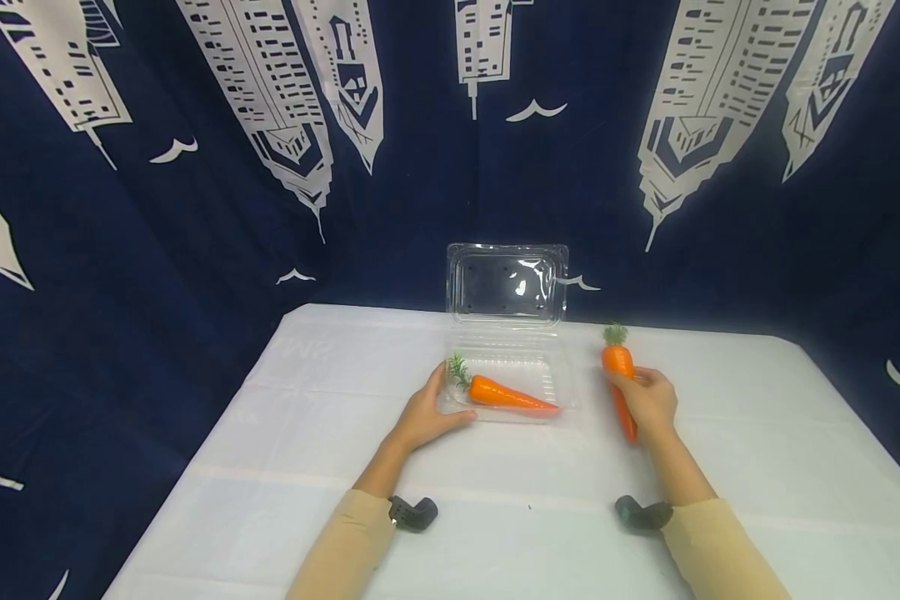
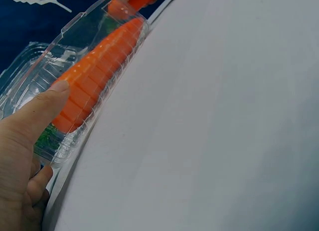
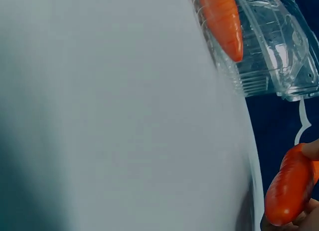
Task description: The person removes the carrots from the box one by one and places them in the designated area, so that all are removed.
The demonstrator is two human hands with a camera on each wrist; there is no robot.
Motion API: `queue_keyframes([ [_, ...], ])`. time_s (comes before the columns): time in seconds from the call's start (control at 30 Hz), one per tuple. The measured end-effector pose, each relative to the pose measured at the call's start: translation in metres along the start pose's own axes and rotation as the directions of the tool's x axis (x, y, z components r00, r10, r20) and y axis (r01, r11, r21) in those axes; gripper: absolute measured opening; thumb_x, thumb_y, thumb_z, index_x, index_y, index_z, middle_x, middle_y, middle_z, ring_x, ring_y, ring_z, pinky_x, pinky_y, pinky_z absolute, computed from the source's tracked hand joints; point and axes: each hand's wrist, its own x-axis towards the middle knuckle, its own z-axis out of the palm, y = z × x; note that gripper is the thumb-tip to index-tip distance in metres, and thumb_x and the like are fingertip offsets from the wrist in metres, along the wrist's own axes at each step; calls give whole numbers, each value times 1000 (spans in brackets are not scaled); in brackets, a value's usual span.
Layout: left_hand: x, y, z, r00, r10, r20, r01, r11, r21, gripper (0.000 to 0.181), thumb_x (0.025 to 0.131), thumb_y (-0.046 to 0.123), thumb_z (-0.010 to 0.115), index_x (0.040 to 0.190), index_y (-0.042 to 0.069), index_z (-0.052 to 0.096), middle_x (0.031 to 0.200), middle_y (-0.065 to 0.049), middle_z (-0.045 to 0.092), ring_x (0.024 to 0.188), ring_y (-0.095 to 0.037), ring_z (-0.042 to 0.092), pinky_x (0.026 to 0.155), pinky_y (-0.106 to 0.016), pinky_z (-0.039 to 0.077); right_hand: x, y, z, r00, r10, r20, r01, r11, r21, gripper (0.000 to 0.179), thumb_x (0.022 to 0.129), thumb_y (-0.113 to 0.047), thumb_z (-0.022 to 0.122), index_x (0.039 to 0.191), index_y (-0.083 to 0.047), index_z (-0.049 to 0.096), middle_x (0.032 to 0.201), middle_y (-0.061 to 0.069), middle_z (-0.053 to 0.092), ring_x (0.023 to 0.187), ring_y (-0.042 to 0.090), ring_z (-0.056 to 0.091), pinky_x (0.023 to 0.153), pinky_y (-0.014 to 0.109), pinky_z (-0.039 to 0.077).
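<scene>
A clear plastic clamshell container (image 1: 558,367) sits on the table with its lid (image 1: 506,287) raised at the back. One orange carrot (image 1: 510,395) with a green leafy top lies inside, along the near wall, tip to the right. My left hand (image 1: 429,415) grips the container's near left corner, its thumb (image 2: 42,109) along the front side and the other fingers around the left side. To the right of the container, my right hand (image 1: 651,402) holds a second carrot (image 1: 617,360) by its body, green top pointing away and tip towards me.
A white cloth covers the table (image 1: 525,517), whose far edge runs just behind the container. Behind it hangs a dark blue curtain (image 1: 420,208) printed with white buildings and birds. Dark wrist devices (image 1: 416,514) project inward from both sleeves.
</scene>
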Motion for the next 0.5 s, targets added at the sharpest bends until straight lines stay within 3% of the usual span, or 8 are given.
queue_keyframes([
  [0.37, 0, -2, 1, 999, 52, -15, -52, 999, 4, 106, 76, 48, 80, 155, 11, 21, 151, -22, 37, 136, -40, 37, 109, -56, 32, 1, 8, 1, 1000, 11, 19, -9, 993, -114, 66, 92, -33, 63, 133, 14, 44, 125, 32, 49, 103, 39, 53, 81, 40, 50],
  [0.5, 0, -1, 0, 999, 36, -6, -36, 999, -7, 106, 76, 48, 80, 156, 12, 20, 152, -20, 36, 138, -38, 36, 111, -54, 31, 2, 9, 3, 1000, 3, 18, 0, 987, -164, 64, 91, -33, 61, 131, 15, 45, 122, 32, 51, 99, 38, 53, 76, 36, 51],
])
